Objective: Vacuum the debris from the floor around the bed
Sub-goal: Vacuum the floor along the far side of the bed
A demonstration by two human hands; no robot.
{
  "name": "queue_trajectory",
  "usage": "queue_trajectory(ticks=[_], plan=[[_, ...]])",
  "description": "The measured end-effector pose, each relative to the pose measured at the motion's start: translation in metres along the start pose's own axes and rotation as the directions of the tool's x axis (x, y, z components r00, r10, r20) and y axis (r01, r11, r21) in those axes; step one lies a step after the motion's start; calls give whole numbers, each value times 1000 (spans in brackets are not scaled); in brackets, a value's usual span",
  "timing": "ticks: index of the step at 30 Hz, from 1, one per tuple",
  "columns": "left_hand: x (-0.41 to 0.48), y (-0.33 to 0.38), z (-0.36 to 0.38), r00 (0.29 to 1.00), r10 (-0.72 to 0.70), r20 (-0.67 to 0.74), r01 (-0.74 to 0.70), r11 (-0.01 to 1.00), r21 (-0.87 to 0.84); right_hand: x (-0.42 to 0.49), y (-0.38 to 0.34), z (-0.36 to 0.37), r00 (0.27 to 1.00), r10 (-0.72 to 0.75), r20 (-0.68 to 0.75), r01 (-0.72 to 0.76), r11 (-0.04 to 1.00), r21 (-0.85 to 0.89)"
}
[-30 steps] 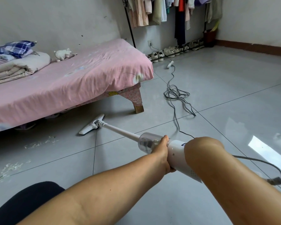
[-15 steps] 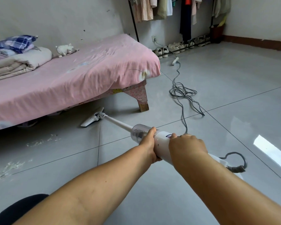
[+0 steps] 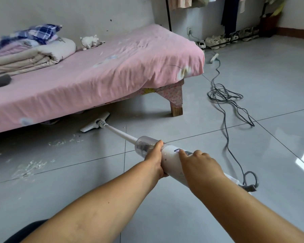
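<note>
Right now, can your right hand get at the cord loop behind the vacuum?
Probably yes. The right hand holds the vacuum body just ahead of the cord loop at its rear. Nothing lies between them, though it would have to let go first.

Both arms [image 3: 104,207] are bare down to the left hand [image 3: 154,160] and right hand [image 3: 198,163]. At seven o'clock shows a rounded patch of black clothing [image 3: 25,232].

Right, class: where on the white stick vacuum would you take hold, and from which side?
Grip the thick white body just behind the clear dust cup, from the rear, fingers wrapping over its top. It is round and slants down toward the floor head; the cord trails from its tail.
</note>
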State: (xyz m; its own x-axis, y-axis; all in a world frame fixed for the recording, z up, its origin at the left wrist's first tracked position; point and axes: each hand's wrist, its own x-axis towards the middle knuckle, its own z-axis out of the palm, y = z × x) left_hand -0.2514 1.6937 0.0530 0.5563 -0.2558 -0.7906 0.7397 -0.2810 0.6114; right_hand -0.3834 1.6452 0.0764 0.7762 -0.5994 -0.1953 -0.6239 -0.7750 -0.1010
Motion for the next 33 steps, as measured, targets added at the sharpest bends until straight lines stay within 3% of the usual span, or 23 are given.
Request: queue_trajectory(ticks=[3,9,12,16,22,33], plan=[[-1,-5,7,999,-24,31,23,1000,17,-11,6,-18,999,14,44,-14,1000,-7],[14,-8,26,995,-19,95,18,1000,10,-3,20,-28,953,200,228,-185,979,-86],[19,-1,31,995,3,102,-2,1000,-10,6,24,-26,955,203,218,-180,976,-120],[4,17,30,998,-24,64,25,1000,-15,13,23,-39,972,161,171,-157,987,-34],[-51,47,20,990,-138,8,138,990,23,-10,13,-99,961,129,244,-153,985,82],[-214,66,38,934,-356,2,356,934,16,-104,32,-237,882,131,452,-178,982,63]])
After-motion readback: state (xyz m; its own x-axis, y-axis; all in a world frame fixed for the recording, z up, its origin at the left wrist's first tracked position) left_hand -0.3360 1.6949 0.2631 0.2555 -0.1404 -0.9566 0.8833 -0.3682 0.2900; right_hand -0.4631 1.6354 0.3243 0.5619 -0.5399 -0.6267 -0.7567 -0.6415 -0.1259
